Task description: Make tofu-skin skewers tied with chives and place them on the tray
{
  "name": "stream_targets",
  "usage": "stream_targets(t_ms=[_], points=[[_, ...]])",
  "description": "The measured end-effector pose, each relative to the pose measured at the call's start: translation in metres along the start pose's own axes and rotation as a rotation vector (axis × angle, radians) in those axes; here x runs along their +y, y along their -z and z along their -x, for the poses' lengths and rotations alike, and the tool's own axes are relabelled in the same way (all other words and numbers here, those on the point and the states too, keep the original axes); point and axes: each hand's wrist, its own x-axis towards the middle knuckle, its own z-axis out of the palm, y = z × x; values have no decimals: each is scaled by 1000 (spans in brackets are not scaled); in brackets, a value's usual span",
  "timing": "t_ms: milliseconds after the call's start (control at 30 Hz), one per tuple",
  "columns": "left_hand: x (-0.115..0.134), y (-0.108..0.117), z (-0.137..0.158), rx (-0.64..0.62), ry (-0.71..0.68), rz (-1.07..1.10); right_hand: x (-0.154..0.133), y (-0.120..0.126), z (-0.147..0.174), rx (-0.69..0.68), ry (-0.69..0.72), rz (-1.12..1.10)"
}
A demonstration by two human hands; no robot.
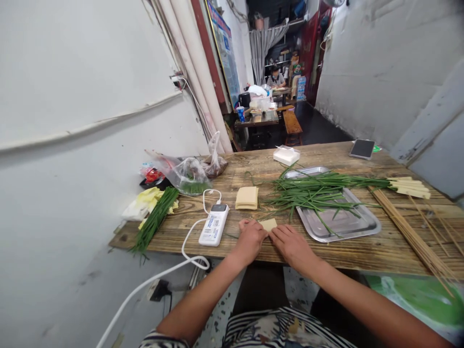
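Observation:
At the table's near edge, my left hand (251, 240) and my right hand (292, 245) pinch a small pale-yellow tofu skin sheet (268, 224) from both sides. Their fingertips nearly meet at its near edge and hide part of it. Thin green strands stick out beside my left hand. Beyond it stands a stack of square tofu skin sheets (247, 198). Long green chives (315, 191) lie across a metal tray (362, 231) right of my hands. Several pale rolls (409, 187) rest at the right end of the chives.
A white power bank (213, 226) with a cable lies left. Further left are bundled chives (156, 217) and plastic bags (192, 175). Bamboo skewers (409, 232) lie right; a phone (361, 149) and white box (286, 155) sit at the back. A person (276, 78) sits at a far table.

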Motion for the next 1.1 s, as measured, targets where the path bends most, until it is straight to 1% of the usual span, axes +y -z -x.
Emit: stream_targets(t_ms=[67,167,233,300,400,433,467,533,600,700,800,933,1000,1100], points=[[1,2,-2,-23,8,7,-2,-1,-1,-13,-7,-5],[2,3,-2,-18,15,0,-3,-2,-7,-30,-15,-16],[2,1,-1,-14,14,-12,2,-1,-11,-42,-31,-65],[1,-1,1,-20,10,-19,13,2,-14,-28,-65,-167],[-2,-5,3,-16,-6,-18,36,12,-16,50,-171,-313],[-3,-7,4,-10,-12,-16,43,16,-17,54,-192,-340],[-4,-8,4,-5,-17,-16,48,20,-17,37,-193,-360],[-5,-9,5,5,-22,-17,53,25,-18,-53,-145,-395],[-5,-9,5,19,-27,-20,50,26,-21,-156,-89,-405],[-2,-9,7,56,-35,-30,40,22,-26,-258,-67,-339],[2,-12,12,114,-10,-48,35,15,-31,-310,-57,-270],[9,-15,20,184,56,-76,37,10,-36,-367,-9,-267],[14,-14,23,180,87,-75,38,10,-39,-401,17,-272],[20,-10,26,130,129,-77,39,13,-45,-459,70,-273]])
